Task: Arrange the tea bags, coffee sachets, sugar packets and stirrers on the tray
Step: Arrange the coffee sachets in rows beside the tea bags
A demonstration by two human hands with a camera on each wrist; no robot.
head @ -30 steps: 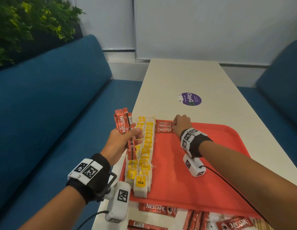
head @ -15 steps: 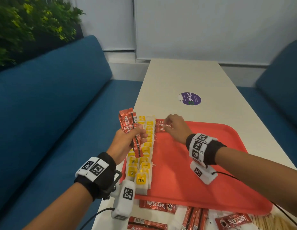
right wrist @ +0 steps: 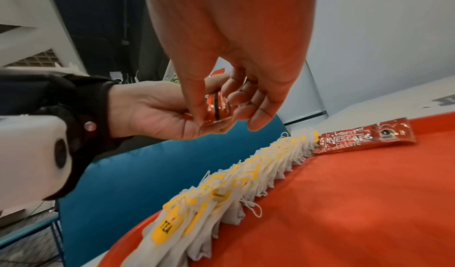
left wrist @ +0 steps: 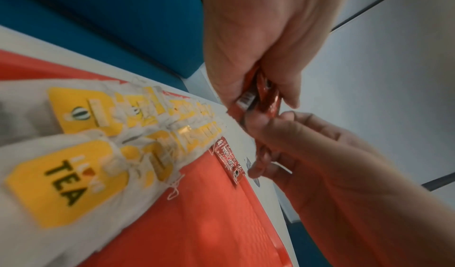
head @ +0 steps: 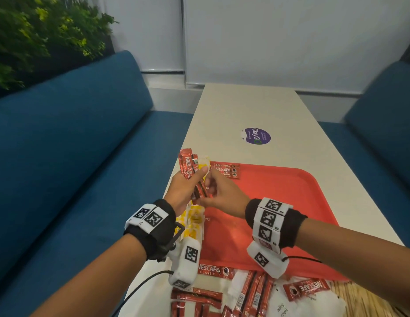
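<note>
A red tray (head: 279, 202) lies on the white table. A row of yellow-tagged tea bags (head: 195, 221) (right wrist: 246, 177) runs along its left edge. Two coffee sachets (head: 227, 171) (right wrist: 364, 137) lie flat at its far left corner. Above the tea bags my left hand (head: 195, 177) (left wrist: 265, 103) grips a bunch of red coffee sachets (head: 188, 165) (left wrist: 263, 96). My right hand (head: 209, 186) (right wrist: 221, 113) meets it, its thumb and fingers pinching the lower end of one sachet (right wrist: 216, 107) in that bunch.
More loose coffee sachets (head: 213, 269), white sugar packets (head: 281, 305) and wooden stirrers (head: 359, 298) lie on the table in front of the tray. A purple sticker (head: 256, 136) is on the table (head: 245, 106) beyond it. Blue sofas (head: 73, 145) flank both sides.
My right hand has drawn back from the sachets laid at the tray's far corner and now pinches a sachet in the left hand's bunch. The left hand has moved slightly right.
</note>
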